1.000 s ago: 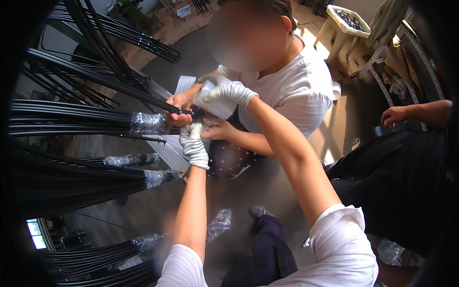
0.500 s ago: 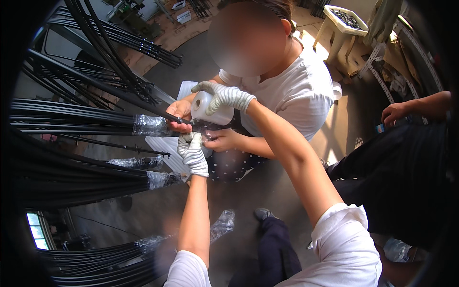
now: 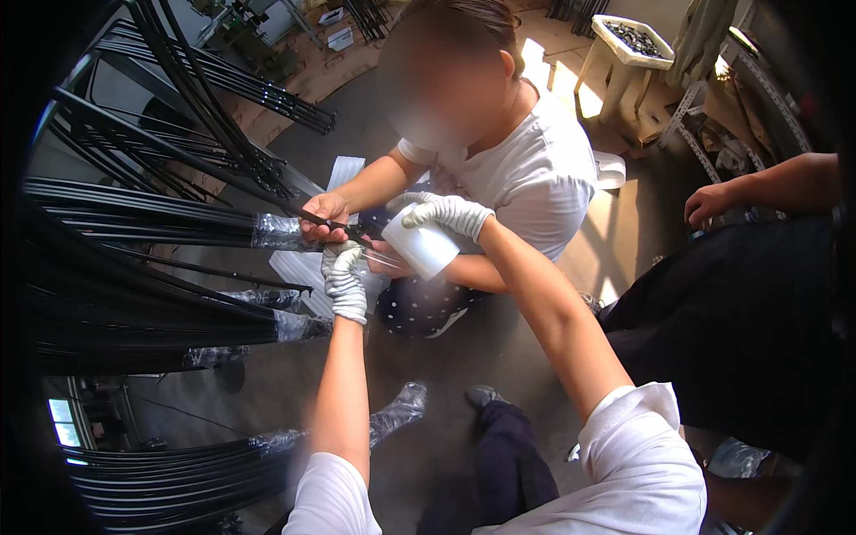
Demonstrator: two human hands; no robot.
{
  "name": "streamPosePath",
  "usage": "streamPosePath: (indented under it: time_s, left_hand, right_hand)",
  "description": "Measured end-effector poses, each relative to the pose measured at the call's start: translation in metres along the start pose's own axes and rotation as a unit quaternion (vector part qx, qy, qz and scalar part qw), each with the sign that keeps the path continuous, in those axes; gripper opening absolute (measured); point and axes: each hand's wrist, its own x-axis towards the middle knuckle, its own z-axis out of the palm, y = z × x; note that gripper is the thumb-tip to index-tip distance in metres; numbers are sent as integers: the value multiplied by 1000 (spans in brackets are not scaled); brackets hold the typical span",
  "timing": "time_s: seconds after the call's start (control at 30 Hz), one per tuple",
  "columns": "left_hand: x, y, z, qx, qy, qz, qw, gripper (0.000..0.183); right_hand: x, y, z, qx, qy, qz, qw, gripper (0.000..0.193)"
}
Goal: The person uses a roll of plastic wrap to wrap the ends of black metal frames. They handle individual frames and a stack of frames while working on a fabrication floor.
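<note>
My right hand [image 3: 448, 216], in a white knit glove, is closed around a roll of clear stretch film [image 3: 423, 251], which is tilted. A thin stretched strip of film runs from the roll toward the ends of the black rods [image 3: 312, 217]. My left hand [image 3: 345, 281], gloved alike, is curled closed just below those rod ends; what its fingers hold is hidden. Facing me, a crouching person grips the rods with one bare hand [image 3: 326, 214]. That person's other hand [image 3: 385, 257] is beside the film, partly covered by the roll.
Bundles of long black rods [image 3: 143, 330] fill the left side, several with film-wrapped ends [image 3: 278, 231]. White foam sheeting [image 3: 299, 275] lies below the rods. Another person's arm [image 3: 776, 189] reaches in at right. A white tray of small dark parts [image 3: 635, 41] stands at the back right.
My right hand has carried the film roll right and toward me, away from the rod ends, and tilted it. Film now shows stretched between roll and rods. My left hand stays near the rod ends.
</note>
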Motion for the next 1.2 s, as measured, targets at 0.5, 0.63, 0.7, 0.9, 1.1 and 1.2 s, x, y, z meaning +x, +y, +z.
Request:
streamPosePath:
  time_s: [0.5,0.63,0.7,0.9,1.1,1.2]
  left_hand:
    - [28,89,30,102,67,-44,991,57]
    - [69,78,9,167,-26,-84,982,39]
    - [71,75,5,142,-16,-118,983,26]
    - [70,72,11,275,-51,-108,954,29]
    - [54,65,-10,534,12,37,845,23]
    - [16,119,73,488,125,142,852,20]
  right_hand:
    - [6,28,90,473,-140,-132,860,54]
    - [26,54,77,309,-71,-71,946,57]
    - [24,42,89,334,-82,-117,932,55]
    - [23,32,81,351,-26,-60,934,45]
    - [-35,0,104,422,16,6,906,35]
    - [-61,-2,107,342,-21,-70,937,51]
